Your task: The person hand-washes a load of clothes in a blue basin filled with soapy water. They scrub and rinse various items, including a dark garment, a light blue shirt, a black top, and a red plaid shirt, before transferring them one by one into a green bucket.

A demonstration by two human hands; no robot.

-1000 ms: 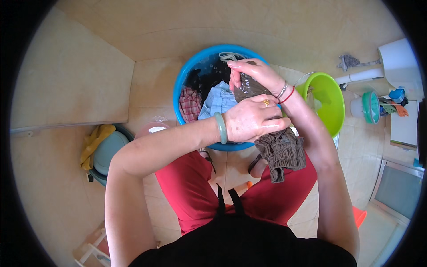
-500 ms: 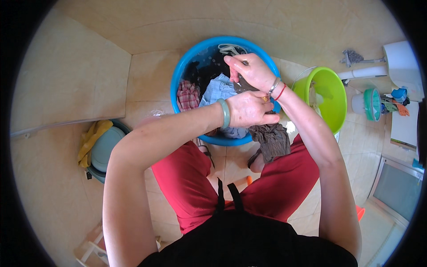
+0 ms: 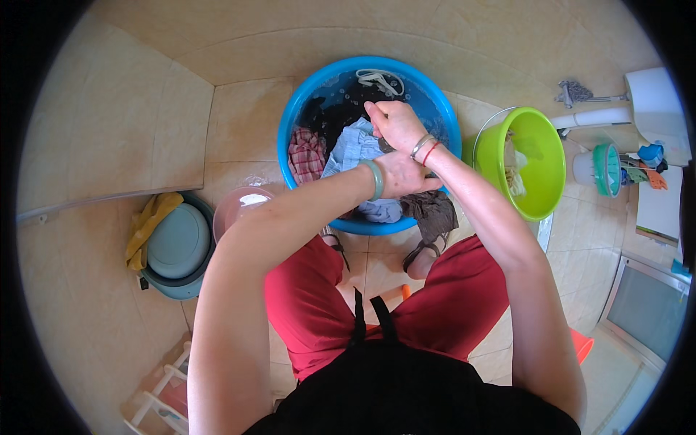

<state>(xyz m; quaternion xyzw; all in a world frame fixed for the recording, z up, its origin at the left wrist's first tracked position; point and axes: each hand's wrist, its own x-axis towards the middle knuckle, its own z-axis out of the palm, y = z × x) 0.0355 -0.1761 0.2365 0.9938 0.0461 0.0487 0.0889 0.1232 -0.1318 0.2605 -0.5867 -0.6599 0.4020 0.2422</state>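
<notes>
Over the right side of a blue tub, both of my hands grip a wet, crinkled dark brown garment. My right hand, a silver bangle and red cord at its wrist, is closed in a fist on one part of it. Crossed beneath that wrist, my left hand, below a jade-green bangle, closes on the cloth lower down; its fingers are partly hidden. The loose end hangs past the tub's near rim. Inside the tub lie a light blue garment, a red checked cloth and dark clothes in sudsy water.
A lime-green bucket holding pale cloth stands right of the tub. To the left are a pink basin and a grey-blue basin with a yellow cloth. A white strap lies at the tub's far edge. Walls enclose the far and left sides.
My hands have shifted slightly left, the right one also lower. The brown garment's loose end has moved up and left, off my knee. My left arm has swung right, uncovering the pink basin.
</notes>
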